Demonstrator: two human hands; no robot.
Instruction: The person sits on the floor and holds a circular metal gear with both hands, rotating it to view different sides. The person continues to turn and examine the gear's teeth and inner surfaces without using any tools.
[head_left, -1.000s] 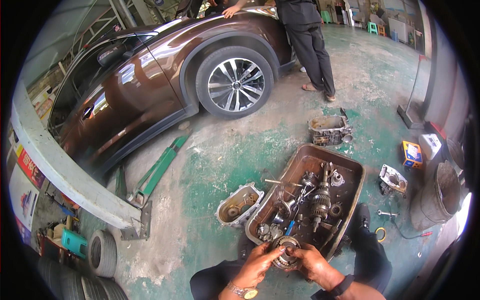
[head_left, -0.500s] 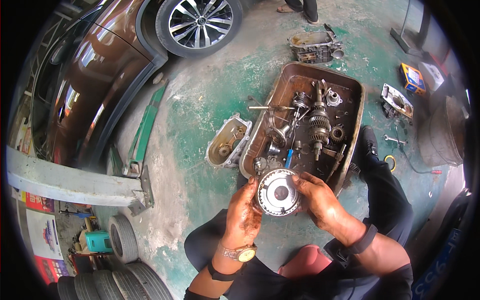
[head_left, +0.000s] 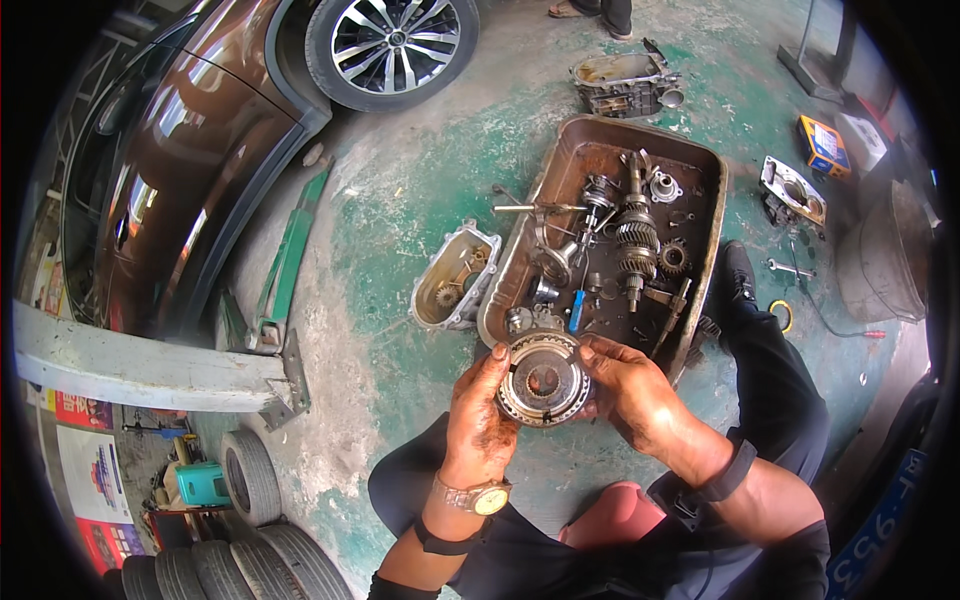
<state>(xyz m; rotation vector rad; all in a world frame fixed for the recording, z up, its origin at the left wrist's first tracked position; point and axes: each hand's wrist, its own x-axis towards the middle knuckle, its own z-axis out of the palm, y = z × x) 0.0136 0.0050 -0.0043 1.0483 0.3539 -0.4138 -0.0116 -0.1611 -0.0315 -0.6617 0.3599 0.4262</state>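
Between my hands is a round metal synchronizer hub (head_left: 558, 388) with a toothed rim and a splined hole in its middle. My left hand (head_left: 478, 420) grips its left edge, thumb up along the rim. On the opposite edge my right hand (head_left: 628, 390) holds it with thumb and fingers. Just beyond lies a brown metal tray (head_left: 565, 150) with oily gearbox parts. In it are a gear shaft (head_left: 637, 240), a loose gear (head_left: 673, 257), a blue-handled screwdriver (head_left: 577, 311) and a shift fork rod (head_left: 540, 208).
Left of the tray sits an aluminium housing cover (head_left: 425, 300); a gearbox case (head_left: 625, 85) stands behind it. To the right are a metal plate part (head_left: 793, 190), a wrench (head_left: 792, 268) and a bucket (head_left: 880, 260). A grey lift arm (head_left: 150, 360) juts in beside a brown car (head_left: 190, 130).
The synchronizer hub has tilted in my hands, so its face no longer shines white and its centre looks darker. Both hands have shifted slightly left with it.
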